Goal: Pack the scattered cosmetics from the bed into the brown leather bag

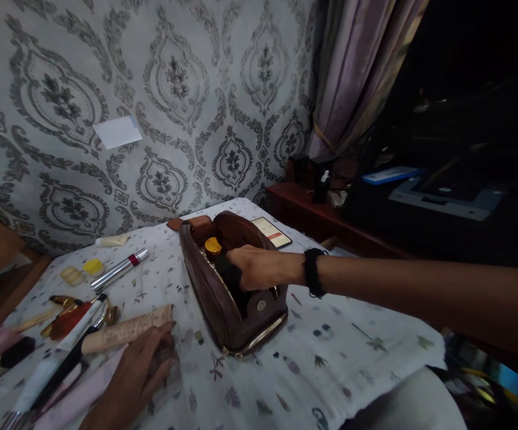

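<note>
A brown leather bag (205, 295) stands unzipped on the patterned cloth, with a small orange-yellow round item (213, 246) inside. My right hand (256, 267) reaches into the bag, its fingers curled down by something dark; whatever they hold is hidden. On the cloth left of the bag, my left hand (145, 361) rests with its fingers stretched out, close beside a beige squeeze tube (125, 329). Whether it touches that tube I cannot tell. A pale pink tube (80, 391) lies partly behind the left hand.
Several cosmetics and brushes lie at the left, including a silver tube with a red band (118, 270), a yellow-lidded jar (92, 266) and a cream tube (112, 240). Behind the bag is a phone (272, 232). A dark red ledge (286, 200) carries a dropper bottle (321, 186).
</note>
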The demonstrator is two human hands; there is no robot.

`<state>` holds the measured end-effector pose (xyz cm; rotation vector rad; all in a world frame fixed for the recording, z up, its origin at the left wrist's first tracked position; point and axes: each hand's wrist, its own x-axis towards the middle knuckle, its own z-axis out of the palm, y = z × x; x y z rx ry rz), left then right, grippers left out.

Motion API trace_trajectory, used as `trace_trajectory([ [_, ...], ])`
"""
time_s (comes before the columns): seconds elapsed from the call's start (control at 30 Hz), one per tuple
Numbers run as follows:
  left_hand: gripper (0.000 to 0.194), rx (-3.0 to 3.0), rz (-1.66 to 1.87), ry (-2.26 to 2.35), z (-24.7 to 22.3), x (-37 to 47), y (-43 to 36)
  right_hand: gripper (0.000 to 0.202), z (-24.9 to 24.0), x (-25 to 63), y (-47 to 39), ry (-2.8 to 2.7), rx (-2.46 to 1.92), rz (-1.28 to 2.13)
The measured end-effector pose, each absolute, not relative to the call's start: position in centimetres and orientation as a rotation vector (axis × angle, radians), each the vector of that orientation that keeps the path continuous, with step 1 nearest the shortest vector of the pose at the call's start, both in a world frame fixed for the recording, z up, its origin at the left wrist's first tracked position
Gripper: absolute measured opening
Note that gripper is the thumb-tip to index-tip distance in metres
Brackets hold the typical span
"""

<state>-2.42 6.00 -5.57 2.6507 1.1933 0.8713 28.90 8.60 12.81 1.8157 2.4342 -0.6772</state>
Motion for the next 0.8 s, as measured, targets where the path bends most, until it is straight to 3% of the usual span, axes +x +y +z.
trace_trajectory([
  [0.3, 0.045, 2.681, 0.829, 1.205, -6.1, -2.8, 6.2, 0.022, 12.6, 29.1, 9.1, 2.439, 1.852, -0.692],
  [0.5, 0.041, 2.699, 0.779, 1.156, -4.8, -2.5, 6.1, 0.032, 11.6, 29.8, 10.2, 2.503, 1.917, -0.771],
  [0.67, 0.035, 2.653, 0.78, 1.157, -3.6, -1.6, 5.7, 0.042, 11.0, 29.9, 9.1, 2.821, 2.021, -0.538],
  [0.8, 0.03, 2.658, 0.792, 1.141, -2.8, -1.2, 5.5, 0.04, 10.4, 28.7, 6.8, 3.333, 1.834, -0.348],
])
